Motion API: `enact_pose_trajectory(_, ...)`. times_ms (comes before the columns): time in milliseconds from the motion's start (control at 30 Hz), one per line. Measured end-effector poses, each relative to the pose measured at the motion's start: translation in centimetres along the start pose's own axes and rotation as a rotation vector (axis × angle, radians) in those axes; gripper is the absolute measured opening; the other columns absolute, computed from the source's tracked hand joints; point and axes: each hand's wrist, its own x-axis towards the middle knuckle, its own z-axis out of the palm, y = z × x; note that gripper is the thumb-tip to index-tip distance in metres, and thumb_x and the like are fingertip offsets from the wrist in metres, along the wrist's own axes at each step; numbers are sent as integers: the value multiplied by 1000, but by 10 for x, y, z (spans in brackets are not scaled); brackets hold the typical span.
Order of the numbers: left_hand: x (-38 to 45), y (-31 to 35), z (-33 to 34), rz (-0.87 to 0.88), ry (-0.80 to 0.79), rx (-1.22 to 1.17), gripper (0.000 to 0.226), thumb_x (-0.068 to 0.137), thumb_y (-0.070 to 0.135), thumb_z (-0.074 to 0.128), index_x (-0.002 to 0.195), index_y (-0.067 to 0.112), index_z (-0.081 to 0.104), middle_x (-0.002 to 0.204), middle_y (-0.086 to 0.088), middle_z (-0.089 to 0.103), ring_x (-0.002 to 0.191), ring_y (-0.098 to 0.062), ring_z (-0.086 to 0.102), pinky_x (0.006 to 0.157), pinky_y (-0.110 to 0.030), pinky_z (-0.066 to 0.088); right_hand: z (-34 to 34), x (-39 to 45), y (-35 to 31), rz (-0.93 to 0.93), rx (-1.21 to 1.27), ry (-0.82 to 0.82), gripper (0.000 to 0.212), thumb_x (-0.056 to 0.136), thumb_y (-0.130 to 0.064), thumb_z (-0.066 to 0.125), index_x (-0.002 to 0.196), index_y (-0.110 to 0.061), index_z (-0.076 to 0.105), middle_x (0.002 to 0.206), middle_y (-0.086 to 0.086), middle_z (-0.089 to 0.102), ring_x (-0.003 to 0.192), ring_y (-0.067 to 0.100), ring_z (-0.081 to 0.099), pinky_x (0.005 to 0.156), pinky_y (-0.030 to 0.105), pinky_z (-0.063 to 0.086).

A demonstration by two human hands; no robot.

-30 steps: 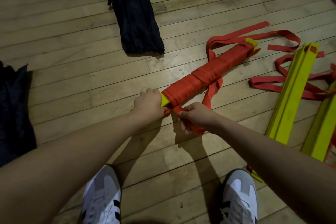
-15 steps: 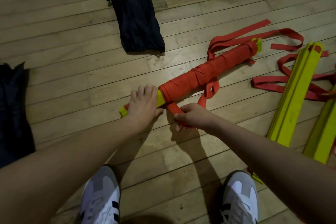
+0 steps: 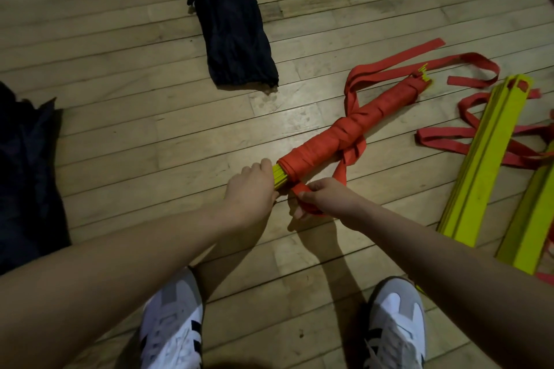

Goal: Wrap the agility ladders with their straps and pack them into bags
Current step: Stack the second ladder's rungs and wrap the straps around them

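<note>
A bundle of yellow ladder rungs wound in red strap (image 3: 347,132) lies slanted on the wooden floor, its yellow near end poking out of the wrap. My left hand (image 3: 250,189) grips that near yellow end. My right hand (image 3: 325,198) pinches a loop of the red strap (image 3: 341,172) just beside the bundle's near end. Loose red strap tails (image 3: 419,69) trail from the far end. A dark bag (image 3: 230,21) lies flat on the floor beyond the bundle.
Two unwrapped stacks of yellow rungs (image 3: 485,156) with tangled red straps (image 3: 467,141) lie at the right. A second dark bag (image 3: 27,171) sits at the left edge. My two white and grey shoes (image 3: 174,326) stand at the bottom.
My left hand has gone from lying over the yellow end to gripping it at its tip. The bundle has rolled and a crossed strap turn now shows at its middle.
</note>
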Motion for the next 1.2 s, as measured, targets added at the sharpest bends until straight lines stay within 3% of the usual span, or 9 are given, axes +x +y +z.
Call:
enact_pose_trajectory(133,9,-8,-3,23,74,-74,36,93,36,55,119,12,45,116,-6,54,107,-25,50,82,-35,41,-2,1,-1,-21,-10,-8,17,99,-5,45,96,3,59,77,15,68,56,8,65,52,13,48)
enact_pose_trajectory(267,11,-20,-10,51,136,-139,35,92,38,56,115,13,46,117,-5,52,109,-25,47,82,-37,39,-10,5,-1,-62,-111,17,17,98,-10,48,92,-2,61,77,14,70,67,20,66,68,26,53)
enact_pose_trajectory(400,11,-26,-14,39,160,-193,36,92,38,58,117,14,47,117,-4,52,110,-24,47,79,-36,41,-19,2,-2,-86,-376,39,19,96,-21,56,93,-4,64,77,12,72,66,16,68,57,13,48)
enact_pose_trajectory(500,11,-29,-19,-3,203,-264,34,91,36,59,115,13,49,111,-3,52,107,-22,47,74,-33,38,-26,-1,-2,-29,-464,-12,21,96,-23,58,93,-4,63,75,10,69,64,16,67,54,15,50)
enact_pose_trajectory(700,17,-26,-29,-103,286,-278,34,92,33,59,116,13,48,113,-4,52,107,-22,46,76,-35,39,-29,-11,-5,137,-190,-175,23,99,-23,53,104,-1,53,75,14,63,60,25,64,57,33,56)
enact_pose_trajectory(967,25,-28,-25,-60,288,132,37,89,13,58,122,10,43,120,-12,47,111,-30,45,83,-37,43,-17,-6,-13,49,156,-198,12,97,-11,53,106,-3,51,77,12,64,66,21,62,62,33,52)
enact_pose_trajectory(1033,22,-27,-15,-3,267,226,38,81,11,67,115,9,50,114,-16,50,103,-34,51,79,-40,47,-14,-3,-14,36,157,-187,9,96,-10,55,103,-5,53,78,13,65,69,22,63,64,34,52)
enact_pose_trajectory(1100,15,-24,-5,55,207,274,44,66,14,81,101,8,55,104,-19,54,82,-34,59,63,-38,50,-13,-3,-13,36,127,-175,10,95,-9,56,104,-5,54,80,13,65,71,23,63,66,35,52)
enact_pose_trajectory(1200,12,-25,4,143,176,295,58,54,22,87,93,7,46,102,-21,57,66,-33,60,54,-34,48,-9,-4,-5,44,96,-141,10,95,-7,55,104,-3,53,78,13,65,68,23,62,64,34,50)
